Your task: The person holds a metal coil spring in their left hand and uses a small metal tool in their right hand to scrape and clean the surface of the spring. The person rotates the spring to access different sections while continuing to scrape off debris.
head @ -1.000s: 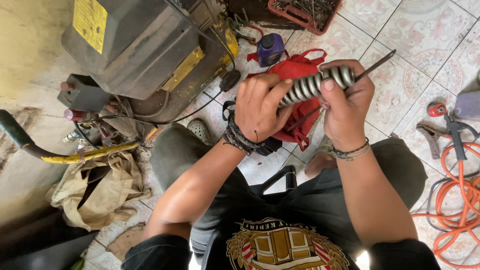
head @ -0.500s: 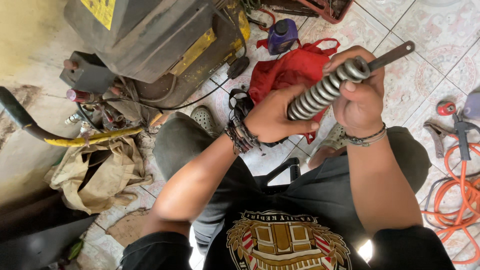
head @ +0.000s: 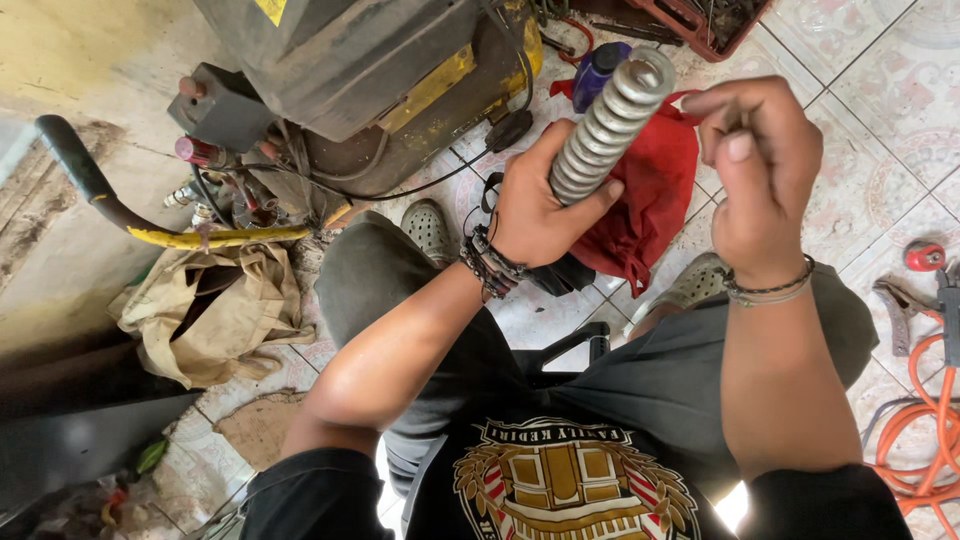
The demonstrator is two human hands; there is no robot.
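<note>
Left hand (head: 535,215) grip tight around coil spring (head: 610,125), right hand (head: 760,165) loosely curled, empty, above tiled floor (head: 880,120).

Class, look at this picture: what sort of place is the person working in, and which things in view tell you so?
Probably a small repair workshop. The left hand grips a metal coil spring, a grimy compressor-like machine stands on the tiled floor, and an orange hose lies coiled beside hand tools.

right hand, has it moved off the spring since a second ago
Yes. The right hand has let go of the spring and now sits to its right, past the red cloth; only the left hand holds it.
</note>
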